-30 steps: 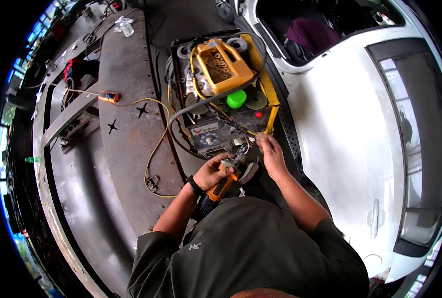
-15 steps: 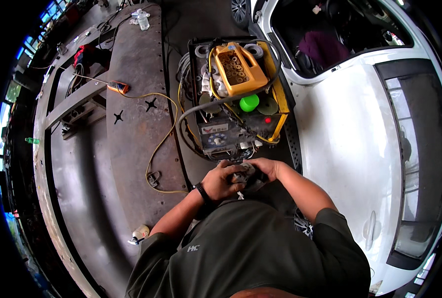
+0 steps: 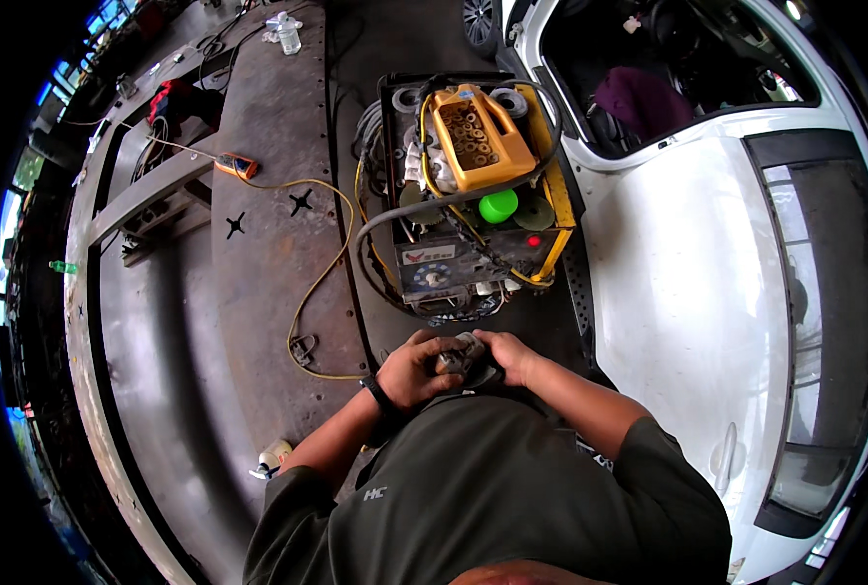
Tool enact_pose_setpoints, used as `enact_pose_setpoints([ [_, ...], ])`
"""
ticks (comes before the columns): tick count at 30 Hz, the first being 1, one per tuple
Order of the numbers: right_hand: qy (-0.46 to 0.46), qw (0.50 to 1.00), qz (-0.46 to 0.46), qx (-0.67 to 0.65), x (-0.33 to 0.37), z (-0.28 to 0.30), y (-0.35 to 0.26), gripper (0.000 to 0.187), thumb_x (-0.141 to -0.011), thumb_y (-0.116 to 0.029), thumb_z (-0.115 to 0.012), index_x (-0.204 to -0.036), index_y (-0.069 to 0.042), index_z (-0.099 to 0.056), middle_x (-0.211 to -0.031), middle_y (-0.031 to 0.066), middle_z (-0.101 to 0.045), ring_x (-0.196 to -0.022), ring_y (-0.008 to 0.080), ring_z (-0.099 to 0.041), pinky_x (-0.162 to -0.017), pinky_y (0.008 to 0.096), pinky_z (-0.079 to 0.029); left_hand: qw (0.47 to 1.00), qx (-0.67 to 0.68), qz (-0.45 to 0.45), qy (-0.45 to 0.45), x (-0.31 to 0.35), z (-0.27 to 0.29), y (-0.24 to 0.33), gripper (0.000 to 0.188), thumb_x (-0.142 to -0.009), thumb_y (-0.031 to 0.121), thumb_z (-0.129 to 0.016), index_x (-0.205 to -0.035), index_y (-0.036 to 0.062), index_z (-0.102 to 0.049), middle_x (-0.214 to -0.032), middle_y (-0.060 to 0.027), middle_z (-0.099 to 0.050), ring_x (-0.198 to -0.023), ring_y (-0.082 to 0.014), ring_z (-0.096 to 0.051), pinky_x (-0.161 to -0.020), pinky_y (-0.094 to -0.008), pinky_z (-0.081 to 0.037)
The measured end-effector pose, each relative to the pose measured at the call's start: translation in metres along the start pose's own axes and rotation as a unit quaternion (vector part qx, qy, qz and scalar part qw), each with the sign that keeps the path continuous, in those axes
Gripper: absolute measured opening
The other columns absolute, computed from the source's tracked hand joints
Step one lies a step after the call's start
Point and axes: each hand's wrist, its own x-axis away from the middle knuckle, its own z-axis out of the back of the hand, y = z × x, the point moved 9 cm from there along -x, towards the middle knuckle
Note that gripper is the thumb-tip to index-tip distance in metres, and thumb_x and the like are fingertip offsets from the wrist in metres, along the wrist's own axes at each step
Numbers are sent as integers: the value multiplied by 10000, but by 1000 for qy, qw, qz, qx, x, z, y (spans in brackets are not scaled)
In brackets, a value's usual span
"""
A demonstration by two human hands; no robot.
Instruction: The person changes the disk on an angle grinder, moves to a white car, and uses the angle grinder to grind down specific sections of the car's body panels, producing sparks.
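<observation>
The grinder (image 3: 461,357) is clasped in the left hand (image 3: 414,370), just in front of the dark shirt (image 3: 531,478). Its right side is met by the right hand (image 3: 508,357); whether that grip is closed cannot be told. 1 pale printed label (image 3: 428,254) is borne by the machine (image 3: 463,277) beyond; light lettering (image 3: 375,494) is carried on the shirt.

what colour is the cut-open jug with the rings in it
The jug is yellow-orange; the head view shows it clearly.
</observation>
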Motion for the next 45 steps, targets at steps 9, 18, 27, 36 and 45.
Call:
enact_pose_setpoints([
  [9,-111,975,-183,56,-7,-17,6,432,-1043,-409,-465,-1275,-100,-658,-1255,95,-703,-1117,254,-683,-1017,433,-535,984,28,176,4,-4,-9,-35,577,-829,179,-797,-1351,24,-608,-1082,-123,-694,-965,-208,-673,-879,-337,-552],
  [18,-86,969,-219,79,-59,23,42,349,-1007,-304,-520,-1138,-37,-703,-1139,107,-740,-1020,253,-719,-981,420,-563,985,13,145,-96,-15,-11,-41,538,-877,197,-732,-1376,57,-590,-1090,-144,-735,-1045,-229,-699,-926,-353,-549],
  [27,-161,958,-186,149,-17,-24,0,404,-1010,-414,-527,-1199,-95,-687,-1143,69,-742,-1042,238,-709,-958,387,-557,991,-50,97,-72,-18,-19,-32,520,-844,243,-749,-1323,94,-612,-1134,-181,-719,-1078,-340,-690,-957,-419,-539],
  [36,-174,918,-280,221,-43,12,49,394,-999,-465,-550,-1112,-117,-697,-1086,55,-746,-936,209,-725,-850,408,-599,989,-58,98,-89,-8,-26,-24,519,-836,280,-754,-1304,105,-616,-1131,-203,-705,-1077,-361,-686,-947,-430,-543],
  [45,-62,980,-170,87,-33,33,49,337,-1010,-335,-538,-1160,-83,-705,-1122,87,-740,-1001,242,-717,-941,412,-570,996,-35,37,-70,-1,-31,-27,477,-862,266,-754,-1274,74,-610,-1127,-200,-697,-1061,-347,-686,-928,-415,-549],
])
